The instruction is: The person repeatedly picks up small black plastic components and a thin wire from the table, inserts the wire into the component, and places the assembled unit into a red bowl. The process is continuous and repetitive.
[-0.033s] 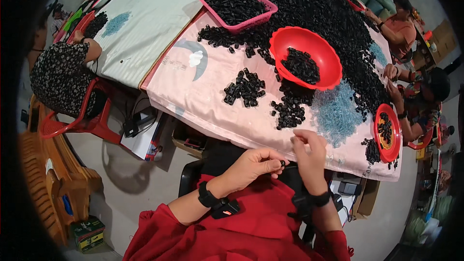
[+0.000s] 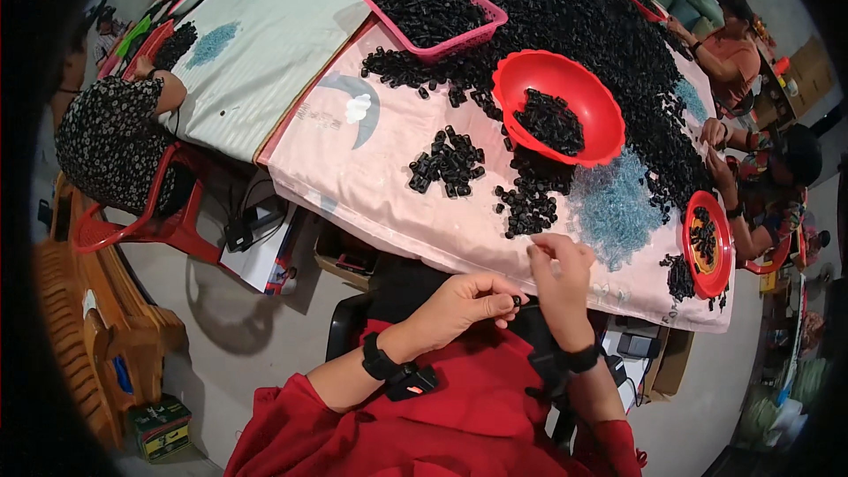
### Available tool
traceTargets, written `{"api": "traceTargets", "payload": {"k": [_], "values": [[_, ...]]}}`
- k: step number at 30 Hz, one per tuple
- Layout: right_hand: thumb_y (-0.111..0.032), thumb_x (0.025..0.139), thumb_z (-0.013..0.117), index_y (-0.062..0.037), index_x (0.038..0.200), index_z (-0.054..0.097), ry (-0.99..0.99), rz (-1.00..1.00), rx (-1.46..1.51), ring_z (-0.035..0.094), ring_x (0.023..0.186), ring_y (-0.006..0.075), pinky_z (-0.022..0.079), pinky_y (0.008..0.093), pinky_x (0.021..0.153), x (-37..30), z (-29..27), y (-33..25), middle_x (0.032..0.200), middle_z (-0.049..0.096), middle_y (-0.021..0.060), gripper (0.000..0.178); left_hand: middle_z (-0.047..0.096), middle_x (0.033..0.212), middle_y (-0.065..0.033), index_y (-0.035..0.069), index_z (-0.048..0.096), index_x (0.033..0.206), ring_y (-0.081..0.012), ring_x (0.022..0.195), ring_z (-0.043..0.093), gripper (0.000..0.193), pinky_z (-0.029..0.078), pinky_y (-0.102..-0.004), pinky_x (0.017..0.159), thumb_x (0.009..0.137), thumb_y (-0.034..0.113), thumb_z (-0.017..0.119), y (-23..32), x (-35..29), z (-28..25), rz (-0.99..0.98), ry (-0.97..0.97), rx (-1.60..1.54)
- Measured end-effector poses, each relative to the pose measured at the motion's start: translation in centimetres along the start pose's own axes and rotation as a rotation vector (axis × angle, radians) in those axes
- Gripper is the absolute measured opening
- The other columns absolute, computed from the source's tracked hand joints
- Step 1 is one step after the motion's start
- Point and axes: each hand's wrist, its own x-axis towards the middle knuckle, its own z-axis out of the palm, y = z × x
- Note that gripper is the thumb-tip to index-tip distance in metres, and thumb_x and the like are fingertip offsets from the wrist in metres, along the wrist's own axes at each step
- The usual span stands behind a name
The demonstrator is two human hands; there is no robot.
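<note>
My left hand (image 2: pixel 459 307) is closed in a pinch, thumb against forefinger, on a small black plastic piece (image 2: pixel 517 301). It hangs over my lap, just off the near edge of the table. Close by on its right, my right hand (image 2: pixel 565 287) is raised with thumb and forefinger tips together. Whatever lies between those tips is too small to make out. Beyond the hands, a small heap of black pieces (image 2: pixel 527 210) lies on the pink cloth, beside a pile of clear bluish bits (image 2: pixel 618 212).
A red scalloped bowl (image 2: pixel 601 119) and a pink basket (image 2: pixel 493 25) hold black pieces. Another cluster of pieces (image 2: pixel 446 162) sits left of the bowl. A red plate (image 2: pixel 726 252) stands at the right edge. People sit at both sides; a red chair (image 2: pixel 159 221) stands left.
My right hand has shifted slightly left and nearer to my left hand. The left hand keeps its pinch on the black piece.
</note>
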Motion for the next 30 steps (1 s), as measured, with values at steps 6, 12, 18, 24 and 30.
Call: {"api": "traceTargets", "payload": {"k": [6, 12, 18, 24, 30], "values": [[-0.020, 0.088, 0.084, -0.0105, 0.099, 0.064, 0.060, -0.254, -0.364, 0.063, 0.083, 0.0263, 0.036, 0.0441, 0.087, 1.7, 4.5, 1.2, 0.085, 0.065, 0.0058, 0.025, 0.072, 0.107, -0.0053, 0.000, 0.074, 0.125, -0.0120, 0.095, 0.068, 0.025, 0.058, -0.0286, 0.084, 0.109, 0.019, 0.068, 0.5, -0.2, -0.2, -0.046, -0.005, 0.057], [-0.019, 0.090, 0.081, -0.0100, 0.101, 0.064, 0.032, -0.289, -0.402, 0.061, 0.085, 0.0269, 0.035, 0.0445, 0.086, 1.5, 4.4, 1.7, 0.085, 0.062, 0.0061, 0.022, 0.068, 0.101, 0.0010, 0.003, 0.074, 0.123, -0.0075, 0.090, 0.062, 0.024, 0.055, -0.0244, 0.081, 0.110, 0.021, 0.066, 0.6, -0.2, 0.0, -0.046, -0.024, 0.086], [-0.011, 0.094, 0.074, -0.0082, 0.106, 0.068, -0.062, -0.335, -0.363, 0.062, 0.089, 0.0267, 0.036, 0.0434, 0.087, 0.7, -0.1, -0.6, 0.091, 0.064, 0.0069, 0.013, 0.072, 0.107, -0.0039, 0.001, 0.072, 0.124, -0.0110, 0.094, 0.068, 0.030, 0.058, -0.0273, 0.083, 0.110, 0.026, 0.066, 0.2, -0.2, -0.8, -0.046, 0.052, 0.039], [-0.004, 0.095, 0.070, -0.0061, 0.110, 0.069, -0.118, -0.235, -0.233, 0.062, 0.093, 0.0275, 0.037, 0.0429, 0.090, -1.1, -3.2, -1.2, 0.097, 0.067, 0.0081, 0.015, 0.072, 0.106, -0.0047, 0.002, 0.071, 0.125, -0.0122, 0.092, 0.069, 0.030, 0.059, -0.0283, 0.081, 0.110, 0.028, 0.067, 0.8, 0.1, -0.9, -0.042, 0.070, -0.093], [0.002, 0.096, 0.067, -0.0045, 0.117, 0.070, -0.144, -0.213, -0.283, 0.061, 0.092, 0.0282, 0.038, 0.0427, 0.093, -1.6, -5.6, -3.7, 0.094, 0.068, 0.0088, 0.022, 0.072, 0.106, -0.0055, 0.001, 0.070, 0.125, -0.0133, 0.093, 0.070, 0.031, 0.061, -0.0291, 0.079, 0.109, 0.028, 0.067, 1.7, 0.5, -0.1, -0.059, -0.007, -0.130]]}}
